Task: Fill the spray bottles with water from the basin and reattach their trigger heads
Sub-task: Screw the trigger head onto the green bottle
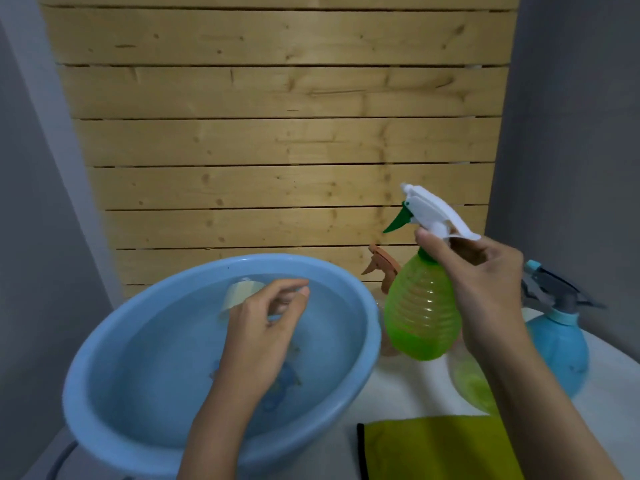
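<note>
Far left: a round light-blue plastic basin [114, 341], holding clear water well up its wall, with a pale cream plastic cup [239, 292] tipped in the water at the far side. Over that water, the left hand [263, 323], fingers loosely curled, thumb near the fingertips, nothing plainly between them.

Just right of the basin's rim and behind, a peach-coloured trigger bottle [382, 268], mostly hidden. In front of it, seemingly lifted off the white tabletop [398, 393], the translucent green ribbed spray bottle [420, 313], with a white trigger head [436, 213] already seated on its neck and the nozzle pointing left toward the basin. Hangs nearly upright, long axis close to vertical; shows darker liquid in the lower part only.

Wrapped round the neck from the right, the right hand [485, 271], clamped firm. Probably the last tightening or the set-down: calls for a spot straight below, nearer this hand than the other.

Under that forearm, a clear green-tinted vessel [464, 382], contents uncertain. Farthest right, a sky-blue bottle with a grey trigger [561, 344], capped. At the near edge, a yellow-green cloth [433, 448].
</note>
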Demonstrator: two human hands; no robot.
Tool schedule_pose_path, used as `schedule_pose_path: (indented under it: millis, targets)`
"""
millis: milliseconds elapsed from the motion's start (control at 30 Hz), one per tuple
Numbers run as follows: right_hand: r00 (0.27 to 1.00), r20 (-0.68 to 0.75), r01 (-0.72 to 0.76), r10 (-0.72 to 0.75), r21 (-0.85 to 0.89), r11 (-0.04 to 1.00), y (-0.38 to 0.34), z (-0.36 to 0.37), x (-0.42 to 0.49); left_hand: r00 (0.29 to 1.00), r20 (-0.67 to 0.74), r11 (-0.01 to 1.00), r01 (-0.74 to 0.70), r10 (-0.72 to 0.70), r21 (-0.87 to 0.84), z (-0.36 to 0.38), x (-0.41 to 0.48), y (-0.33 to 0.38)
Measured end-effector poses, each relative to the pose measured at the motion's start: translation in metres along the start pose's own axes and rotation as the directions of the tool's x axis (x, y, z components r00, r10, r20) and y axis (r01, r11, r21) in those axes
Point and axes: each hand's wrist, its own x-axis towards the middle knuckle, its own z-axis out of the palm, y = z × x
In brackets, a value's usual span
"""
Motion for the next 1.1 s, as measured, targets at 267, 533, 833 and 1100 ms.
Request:
schedule_pose_path:
  millis: [267,533,833,1100]
  targets:
    - [0.995,0.083,-0.027,0.052,-0.280,0.960,0.050,-0.014,-0.007,1.000,-0.017,0.998,-0.026,0.026,-0.051,0.014,-0.001,0.003]
    - [0.993,0.012,-0.101,0.115,-0.392,0.914,0.088,-0.014,-0.007,0.999,-0.044,1.000,-0.025,0.024,-0.017,0.011,-0.001,0.000]
    - [0.999,0.032,-0.008,0.030,-0.546,0.838,0.082,-0.013,-0.008,0.999,-0.036,0.999,-0.025,0.026,0.034,0.010,0.001,-0.004]
    - [0.999,0.013,0.039,-0.040,-0.654,0.755,0.077,-0.009,-0.015,0.998,-0.003,0.995,-0.060,0.060,0.083,0.011,0.000,-0.002]
